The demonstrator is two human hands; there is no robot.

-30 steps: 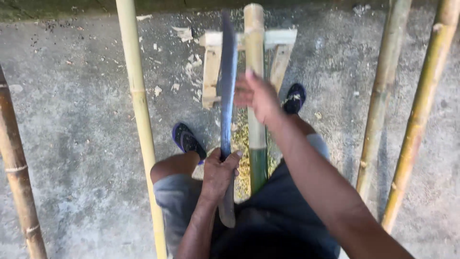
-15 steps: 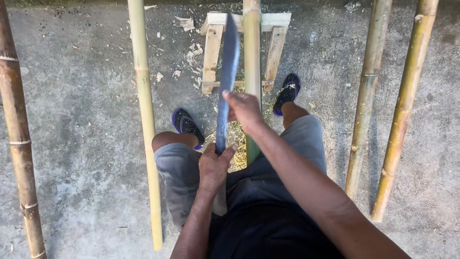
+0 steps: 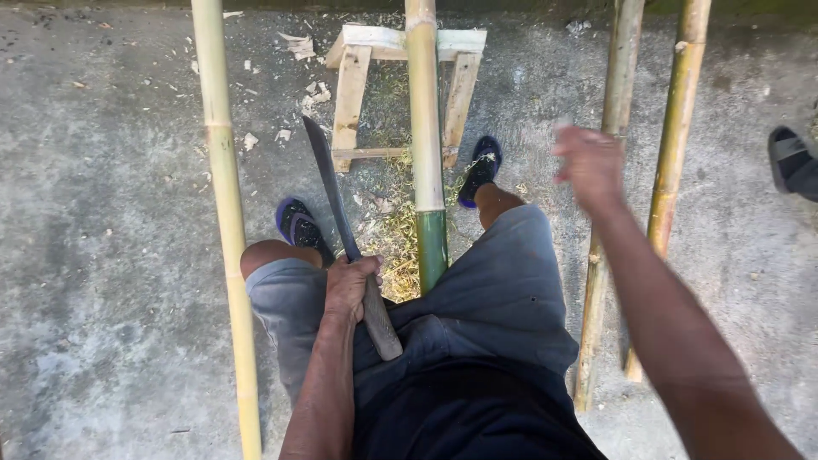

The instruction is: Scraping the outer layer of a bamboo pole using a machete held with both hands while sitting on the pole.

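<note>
We see a long machete point(image 3: 334, 192) gripped in the left hand point(image 3: 349, 285), its dark blade slanting up over the concrete floor point(image 3: 111, 213).

The left grip is clamped on the pale wooden handle above the lap; the blade tip ends near a wooden stand point(image 3: 354, 94). A bamboo pole point(image 3: 425, 145), yellow above and green below, runs between the knees. The right hand point(image 3: 590, 163) is blurred, raised beside another pole point(image 3: 609, 170); we cannot tell its grip. Pole ends are cut off.

Open concrete point(image 3: 102, 255) is seen left of the yellow pole point(image 3: 223, 213) | centre blocked by bamboo pole point(image 3: 424, 128) and wooden stand point(image 3: 354, 94) | right side barred by two poles point(image 3: 673, 153).
</note>
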